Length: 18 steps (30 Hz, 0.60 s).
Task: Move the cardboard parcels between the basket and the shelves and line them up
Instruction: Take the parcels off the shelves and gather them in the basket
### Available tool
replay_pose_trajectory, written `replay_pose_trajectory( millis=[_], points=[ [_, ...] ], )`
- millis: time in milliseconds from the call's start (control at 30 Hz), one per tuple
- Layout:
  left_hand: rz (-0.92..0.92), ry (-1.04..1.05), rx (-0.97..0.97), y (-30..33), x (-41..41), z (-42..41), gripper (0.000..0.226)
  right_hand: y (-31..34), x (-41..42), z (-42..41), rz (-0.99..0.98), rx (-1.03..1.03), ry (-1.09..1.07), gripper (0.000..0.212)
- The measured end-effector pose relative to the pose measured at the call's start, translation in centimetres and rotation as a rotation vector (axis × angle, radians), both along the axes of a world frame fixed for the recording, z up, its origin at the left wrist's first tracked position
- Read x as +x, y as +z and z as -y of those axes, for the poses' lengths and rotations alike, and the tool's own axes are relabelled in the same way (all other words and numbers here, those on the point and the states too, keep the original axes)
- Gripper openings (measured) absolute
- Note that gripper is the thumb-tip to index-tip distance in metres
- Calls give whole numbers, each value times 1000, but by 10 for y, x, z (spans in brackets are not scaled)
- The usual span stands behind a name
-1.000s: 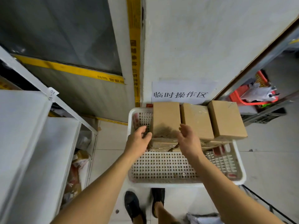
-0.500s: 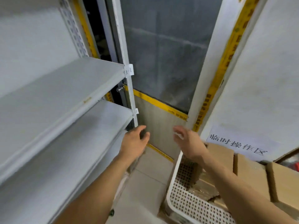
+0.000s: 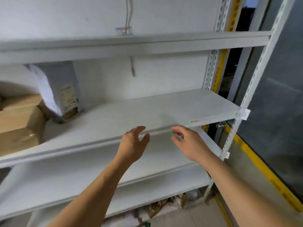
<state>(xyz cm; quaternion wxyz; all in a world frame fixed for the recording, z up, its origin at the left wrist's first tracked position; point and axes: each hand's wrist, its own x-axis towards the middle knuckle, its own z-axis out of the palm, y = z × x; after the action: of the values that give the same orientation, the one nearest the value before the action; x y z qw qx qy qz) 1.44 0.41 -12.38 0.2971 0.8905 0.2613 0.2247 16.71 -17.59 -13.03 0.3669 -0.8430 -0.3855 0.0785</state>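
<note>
Both hands, left (image 3: pixel 133 145) and right (image 3: pixel 191 143), hover empty before the shelf (image 3: pixel 172 110), fingers loosely spread. A box (image 3: pixel 18 122) sits far left on it.

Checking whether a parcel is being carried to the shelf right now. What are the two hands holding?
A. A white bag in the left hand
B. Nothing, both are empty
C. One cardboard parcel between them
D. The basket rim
B: the left hand and right hand hover with relaxed fingers before the shelf, gripping nothing.
</note>
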Motion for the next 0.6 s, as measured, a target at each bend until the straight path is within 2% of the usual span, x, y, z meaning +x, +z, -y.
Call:
replay_pose_trajectory(
  millis=[367,500,600],
  points=[
    [90,452,40,36,-147,-102,47,34,-87,-190,-28,95,413,45],
    [104,531,73,46,-176,-153,48,38,-112,-260,-66,100,485,48],
    [116,538,104,55,-180,-199,38,42,-122,-313,-84,110,503,52]
  ],
)
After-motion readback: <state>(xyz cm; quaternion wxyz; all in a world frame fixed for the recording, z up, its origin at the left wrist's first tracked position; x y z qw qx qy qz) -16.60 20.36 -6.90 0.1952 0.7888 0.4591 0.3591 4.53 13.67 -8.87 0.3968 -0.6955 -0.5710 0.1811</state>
